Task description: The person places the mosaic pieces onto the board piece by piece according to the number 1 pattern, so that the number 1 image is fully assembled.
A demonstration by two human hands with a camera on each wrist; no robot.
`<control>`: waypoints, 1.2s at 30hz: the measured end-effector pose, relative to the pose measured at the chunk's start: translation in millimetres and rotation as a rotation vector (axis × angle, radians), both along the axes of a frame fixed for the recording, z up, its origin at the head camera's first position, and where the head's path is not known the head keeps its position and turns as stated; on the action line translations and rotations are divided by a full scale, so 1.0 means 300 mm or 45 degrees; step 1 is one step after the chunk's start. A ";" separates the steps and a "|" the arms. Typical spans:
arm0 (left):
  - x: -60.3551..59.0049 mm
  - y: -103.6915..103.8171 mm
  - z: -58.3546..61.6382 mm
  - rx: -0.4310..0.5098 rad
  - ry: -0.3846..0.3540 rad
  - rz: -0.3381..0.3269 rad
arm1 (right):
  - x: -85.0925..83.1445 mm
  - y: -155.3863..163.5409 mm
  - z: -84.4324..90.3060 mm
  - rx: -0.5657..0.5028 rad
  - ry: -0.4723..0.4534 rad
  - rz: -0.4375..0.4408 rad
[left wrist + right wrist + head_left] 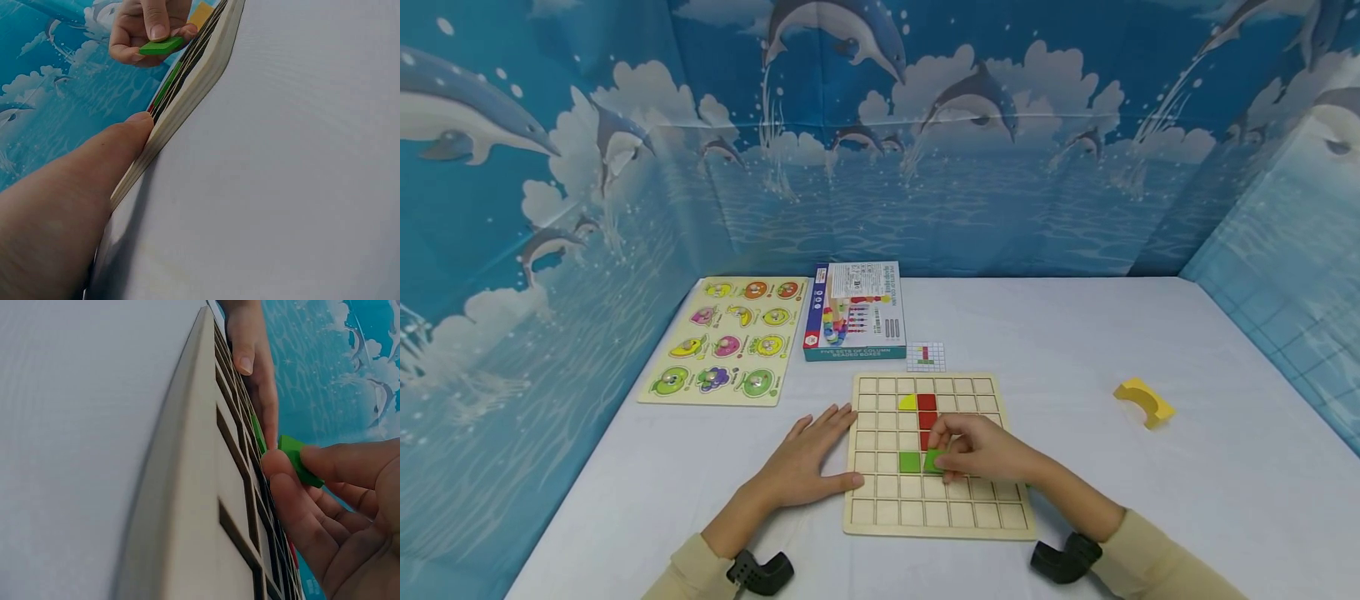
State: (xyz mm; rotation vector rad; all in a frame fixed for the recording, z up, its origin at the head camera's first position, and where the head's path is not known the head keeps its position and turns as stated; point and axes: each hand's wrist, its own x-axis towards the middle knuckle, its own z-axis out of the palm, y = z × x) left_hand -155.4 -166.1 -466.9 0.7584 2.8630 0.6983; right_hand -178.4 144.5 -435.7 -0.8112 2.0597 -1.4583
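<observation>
Over the wooden grid board on the surface: right hand pinching a green tile (tilted, beside a seated green square); left hand flat, fingers straight, pressing the board's left edge.

Left hand thumb against grid board edge; right hand pinches green tile.

Pale matt wooden grid board, glossy green tile, smooth white tablecloth
</observation>
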 end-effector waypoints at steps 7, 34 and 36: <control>-0.002 0.001 0.002 0.006 0.003 -0.007 | 0.003 -0.014 -0.003 0.083 0.100 -0.017; 0.003 0.003 0.008 0.030 0.014 -0.018 | 0.010 -0.024 0.000 0.277 0.416 -0.096; 0.004 0.003 0.008 0.030 0.011 -0.017 | 0.008 -0.023 -0.003 0.287 0.436 -0.096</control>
